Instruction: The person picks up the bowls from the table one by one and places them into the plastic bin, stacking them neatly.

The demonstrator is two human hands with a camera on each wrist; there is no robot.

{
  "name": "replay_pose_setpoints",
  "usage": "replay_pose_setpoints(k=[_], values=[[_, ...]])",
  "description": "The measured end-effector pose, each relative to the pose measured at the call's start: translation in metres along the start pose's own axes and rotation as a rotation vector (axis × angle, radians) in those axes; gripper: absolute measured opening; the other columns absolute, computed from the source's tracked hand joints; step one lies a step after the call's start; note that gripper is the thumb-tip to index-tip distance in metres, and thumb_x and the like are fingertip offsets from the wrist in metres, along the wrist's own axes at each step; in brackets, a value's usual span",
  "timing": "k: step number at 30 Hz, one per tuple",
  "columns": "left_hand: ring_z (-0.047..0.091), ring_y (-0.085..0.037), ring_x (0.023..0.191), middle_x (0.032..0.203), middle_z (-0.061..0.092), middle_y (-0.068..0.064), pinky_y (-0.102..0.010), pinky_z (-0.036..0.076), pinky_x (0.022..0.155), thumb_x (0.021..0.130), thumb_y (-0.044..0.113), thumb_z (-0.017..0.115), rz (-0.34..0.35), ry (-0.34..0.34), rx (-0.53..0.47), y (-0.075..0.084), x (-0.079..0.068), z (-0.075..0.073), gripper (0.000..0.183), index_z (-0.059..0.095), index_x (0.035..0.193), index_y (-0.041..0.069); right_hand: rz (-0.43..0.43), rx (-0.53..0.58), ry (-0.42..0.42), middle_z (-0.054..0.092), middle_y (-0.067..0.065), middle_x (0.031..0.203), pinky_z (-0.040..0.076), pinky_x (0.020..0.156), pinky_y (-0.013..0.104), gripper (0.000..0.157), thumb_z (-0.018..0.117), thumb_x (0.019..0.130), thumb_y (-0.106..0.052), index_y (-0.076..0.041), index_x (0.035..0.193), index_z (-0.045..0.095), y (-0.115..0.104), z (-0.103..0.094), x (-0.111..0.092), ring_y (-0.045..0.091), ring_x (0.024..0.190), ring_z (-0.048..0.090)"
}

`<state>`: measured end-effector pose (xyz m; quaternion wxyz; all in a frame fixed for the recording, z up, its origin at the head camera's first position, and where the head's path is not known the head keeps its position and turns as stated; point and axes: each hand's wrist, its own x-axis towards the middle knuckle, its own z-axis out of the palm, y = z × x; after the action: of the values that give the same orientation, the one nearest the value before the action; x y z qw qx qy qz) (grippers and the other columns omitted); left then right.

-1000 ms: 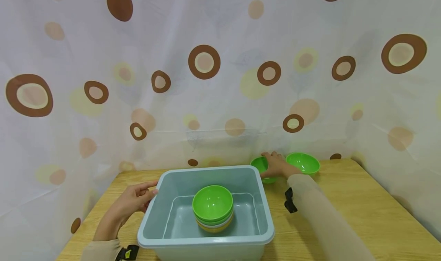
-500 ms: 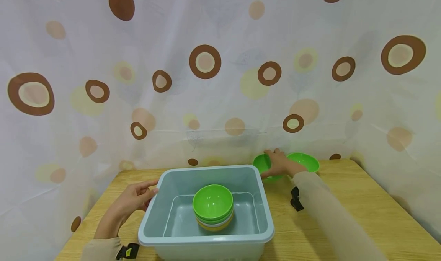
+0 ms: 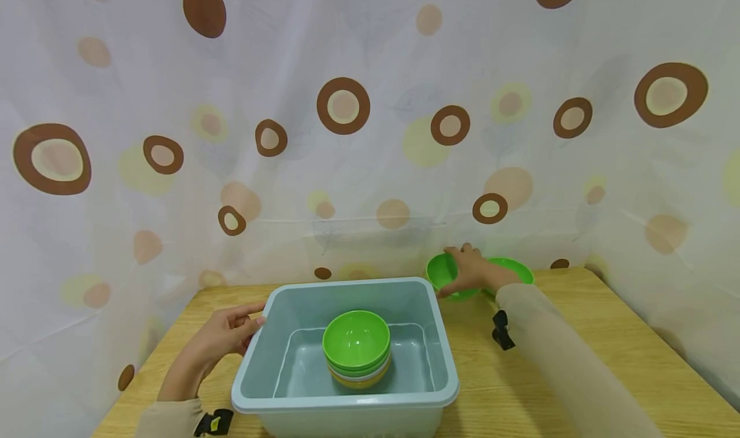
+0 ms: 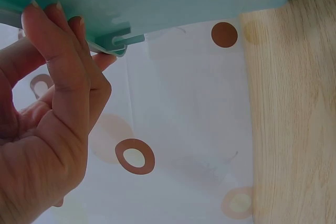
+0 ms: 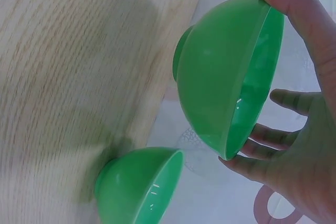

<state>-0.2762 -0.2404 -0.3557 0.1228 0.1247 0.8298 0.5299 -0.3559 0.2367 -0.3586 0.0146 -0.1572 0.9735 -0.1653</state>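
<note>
My right hand spans a green bowl, gripping its rim between the thumb and the fingertips. In the right wrist view this bowl is tilted and looks raised off the table. A second green bowl sits beside it, partly covered by my right hand and wrist in the head view. On the left, my left hand holds the rim of a pale blue plastic basin, its fingers against the outer wall in the left wrist view. Inside the basin stands a stack of bowls, green on top with white and yellow below.
Everything rests on a wooden table. A patterned curtain hangs right behind its back edge and along the sides. The basin's raised right wall lies between the stack and my right hand.
My right hand has shifted slightly right and back with the green bowl, now covering more of the second bowl. The left hand, basin and stack stay in place.
</note>
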Motion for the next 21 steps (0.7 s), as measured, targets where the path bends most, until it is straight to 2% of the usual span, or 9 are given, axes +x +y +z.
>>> replay_pose_setpoints(k=[13,21], values=[[0.059,-0.020,0.069,0.077,0.058,-0.008,-0.036,0.056,0.064,0.100,0.027,0.055,-0.003,0.006,0.007,-0.001,0.000,0.000,0.062,0.031,0.148,-0.004,-0.010,-0.032,-0.010,0.034,0.035,0.125,0.043,0.088,0.061,0.107,0.082,0.070,-0.050,0.007,0.145,0.030,-0.001,-0.009,-0.003,0.052,0.114,0.038],[0.059,-0.019,0.070,0.076,0.058,-0.007,-0.035,0.055,0.064,0.100,0.026,0.055,0.003,0.005,0.002,0.000,0.000,0.000,0.062,0.030,0.148,-0.005,-0.031,-0.035,-0.029,0.034,0.034,0.126,0.042,0.090,0.061,0.106,0.081,0.071,-0.051,0.005,0.146,0.030,-0.014,-0.024,-0.006,0.050,0.116,0.036]])
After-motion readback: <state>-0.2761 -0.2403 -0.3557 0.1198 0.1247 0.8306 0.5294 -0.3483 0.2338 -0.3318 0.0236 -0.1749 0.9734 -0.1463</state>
